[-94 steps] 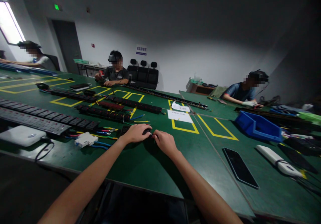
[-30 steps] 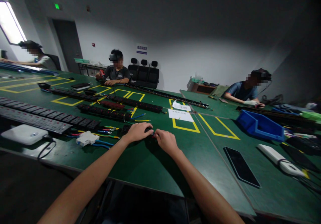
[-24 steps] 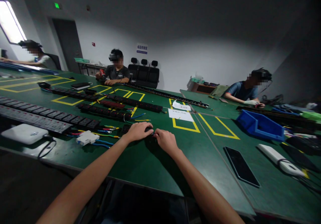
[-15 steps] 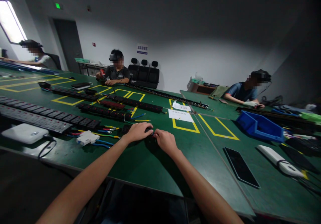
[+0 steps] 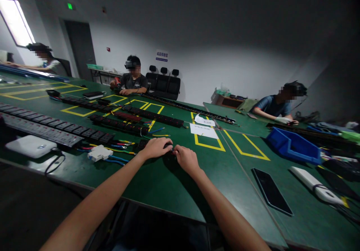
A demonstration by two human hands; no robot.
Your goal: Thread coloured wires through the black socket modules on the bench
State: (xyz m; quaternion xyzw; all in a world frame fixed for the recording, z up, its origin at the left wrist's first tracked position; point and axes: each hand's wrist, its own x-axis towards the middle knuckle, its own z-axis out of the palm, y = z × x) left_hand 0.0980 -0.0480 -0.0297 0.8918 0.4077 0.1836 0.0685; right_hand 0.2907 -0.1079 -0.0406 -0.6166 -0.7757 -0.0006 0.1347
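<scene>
Over the green table (image 5: 225, 183), my left hand (image 5: 157, 148) is closed on a small black part (image 5: 168, 144), most of which its fingers hide. Close by on the right, my right hand (image 5: 186, 158) pinches something tiny at the end of that part; what it is I cannot make out. A dark block (image 5: 142, 143) shows just behind my left hand. To its left lie loose wires (image 5: 123, 149) in blue, yellow and red, and a white block-shaped breaker (image 5: 99, 153) with blue wires on it.
Long socket strips (image 5: 56, 129) fill the left side beside a white box (image 5: 30, 146). A phone (image 5: 272, 191), a white power bank (image 5: 315, 185) and a blue bin (image 5: 292, 146) are on the right. Paper sheets (image 5: 204, 130) lie ahead. Several people sit around the table.
The whole view has shifted slightly, so things appear a little further right. My hands stay in nearly the same place and hold as before.
</scene>
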